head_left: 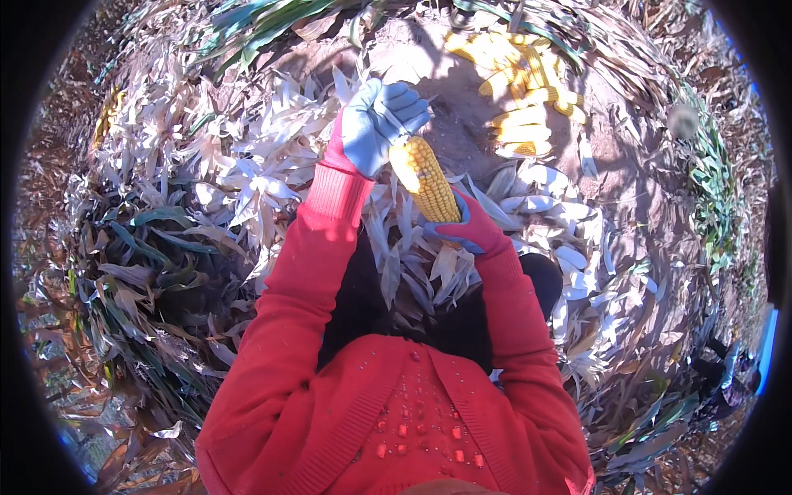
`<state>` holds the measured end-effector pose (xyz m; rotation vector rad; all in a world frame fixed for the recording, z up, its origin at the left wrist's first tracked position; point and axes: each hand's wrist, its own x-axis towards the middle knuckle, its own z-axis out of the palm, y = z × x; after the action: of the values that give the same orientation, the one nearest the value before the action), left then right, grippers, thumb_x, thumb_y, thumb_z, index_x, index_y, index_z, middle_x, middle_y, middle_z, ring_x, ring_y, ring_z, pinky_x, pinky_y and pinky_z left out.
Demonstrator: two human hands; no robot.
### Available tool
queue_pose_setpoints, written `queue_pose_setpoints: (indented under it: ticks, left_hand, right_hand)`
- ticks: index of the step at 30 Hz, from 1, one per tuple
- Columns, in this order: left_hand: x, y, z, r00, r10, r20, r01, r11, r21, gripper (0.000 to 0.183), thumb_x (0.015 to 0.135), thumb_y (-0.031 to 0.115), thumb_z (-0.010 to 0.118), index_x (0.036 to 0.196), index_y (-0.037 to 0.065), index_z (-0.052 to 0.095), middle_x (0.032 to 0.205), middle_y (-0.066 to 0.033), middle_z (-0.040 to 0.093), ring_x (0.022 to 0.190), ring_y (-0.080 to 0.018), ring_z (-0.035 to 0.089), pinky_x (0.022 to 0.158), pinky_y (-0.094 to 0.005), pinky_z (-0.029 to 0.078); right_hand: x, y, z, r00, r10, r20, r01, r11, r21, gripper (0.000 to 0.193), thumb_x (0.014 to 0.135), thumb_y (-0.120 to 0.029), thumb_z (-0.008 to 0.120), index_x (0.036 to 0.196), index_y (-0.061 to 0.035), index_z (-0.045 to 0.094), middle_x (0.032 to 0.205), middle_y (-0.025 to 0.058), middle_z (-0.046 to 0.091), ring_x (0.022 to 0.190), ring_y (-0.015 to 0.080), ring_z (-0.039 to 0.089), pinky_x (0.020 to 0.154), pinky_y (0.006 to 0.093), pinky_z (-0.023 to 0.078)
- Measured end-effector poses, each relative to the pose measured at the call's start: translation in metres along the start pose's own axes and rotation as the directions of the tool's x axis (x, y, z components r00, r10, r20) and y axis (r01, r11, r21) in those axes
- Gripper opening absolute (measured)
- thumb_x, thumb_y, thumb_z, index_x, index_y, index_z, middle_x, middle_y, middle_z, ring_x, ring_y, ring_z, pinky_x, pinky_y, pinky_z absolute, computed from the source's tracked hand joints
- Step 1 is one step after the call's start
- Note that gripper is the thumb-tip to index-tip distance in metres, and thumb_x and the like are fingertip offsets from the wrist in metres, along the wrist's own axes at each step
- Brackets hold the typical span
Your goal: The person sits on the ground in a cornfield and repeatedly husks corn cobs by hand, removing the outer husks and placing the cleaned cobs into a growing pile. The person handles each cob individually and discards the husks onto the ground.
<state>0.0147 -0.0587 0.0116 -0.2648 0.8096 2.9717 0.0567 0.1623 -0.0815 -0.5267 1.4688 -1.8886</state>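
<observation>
Clamping right hand (472, 224) round near end of 1 yellow cob (426, 183), mid-scene, tilted, tip toward far left. Holding left hand (382, 122) just beside tip, fingers loosely curled, unclamped; cannot tell whether touching. At far right, cob heap (524, 87) on soil (615, 157). At left, pale husks (256, 181).

the cob (427, 183) is golden yellow, its kernels in close rows with brownish flecks; near its upper end the left grip (381, 122) is pale blue, and at its lower end the right grip (476, 226) is blue and pinkish red. below the cob, the knit top (276, 412) is red with ribbed bands and red gem-like studs; left of it the husks (256, 177) are creamy white, and to its upper right the ears (525, 134) are bright yellow.
</observation>
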Motion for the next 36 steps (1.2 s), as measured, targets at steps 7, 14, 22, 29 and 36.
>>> queue_pose_setpoints:
  ticks: [7,14,22,29,36]
  left_hand:
    - [-0.01,0.001,-0.012,0.941,0.0,0.337,0.067,0.98,-0.189,0.042,0.099,0.034,0.044,0.061,0.015,0.04,0.055,0.0038,0.032,0.049,-0.0112,0.031,0.051,-0.0284,0.032]
    - [-0.001,0.011,0.005,0.968,0.247,-0.044,-0.248,0.969,-0.017,0.049,0.099,0.04,0.04,0.054,0.02,0.033,0.045,0.0049,0.028,0.037,-0.0109,0.027,0.037,-0.0274,0.021]
    - [-0.015,-0.009,-0.008,0.932,0.324,0.163,-0.342,0.637,0.69,0.039,0.098,0.033,0.052,0.067,0.009,0.051,0.056,0.0044,0.043,0.05,-0.0045,0.038,0.046,-0.0238,0.031]
    - [-0.113,-0.071,-0.073,0.798,-0.557,0.228,-0.27,0.008,0.963,0.027,0.092,0.024,0.059,0.09,-0.002,0.067,0.064,-0.0125,0.059,0.057,-0.0142,0.052,0.058,-0.0348,0.044]
    - [-0.144,-0.036,-0.118,0.872,-0.459,-0.17,0.191,-0.001,0.982,0.024,0.093,0.02,0.057,0.096,-0.002,0.068,0.072,-0.0072,0.066,0.065,-0.0163,0.059,0.062,-0.0307,0.048]
  right_hand:
    - [-0.003,0.0,0.006,0.943,0.118,0.31,-0.223,0.919,0.326,0.061,0.073,-0.018,0.075,0.127,0.0008,0.052,0.097,0.0098,0.066,0.085,0.0187,0.065,0.077,0.0306,0.053]
    - [0.026,0.034,0.081,0.971,-0.008,-0.237,0.065,0.97,0.233,0.059,0.072,-0.026,0.08,0.12,-0.0025,0.056,0.095,0.0072,0.066,0.087,0.0197,0.066,0.08,0.0344,0.052]
    - [0.001,0.009,0.013,0.729,-0.646,-0.227,-0.156,0.165,-0.974,0.06,0.063,-0.039,0.081,0.111,-0.0111,0.058,0.09,0.0081,0.063,0.084,0.0271,0.065,0.073,0.0362,0.052]
    - [-0.098,-0.023,0.01,0.976,0.102,0.192,0.19,0.027,-0.981,0.054,0.062,-0.044,0.078,0.1,-0.0104,0.06,0.08,0.009,0.062,0.074,0.0294,0.065,0.063,0.0414,0.051]
    - [-0.216,-0.038,-0.007,0.94,0.34,0.024,-0.038,0.174,-0.984,0.046,0.064,-0.047,0.076,0.093,-0.0131,0.062,0.08,0.0081,0.065,0.072,0.0278,0.067,0.061,0.0414,0.052]
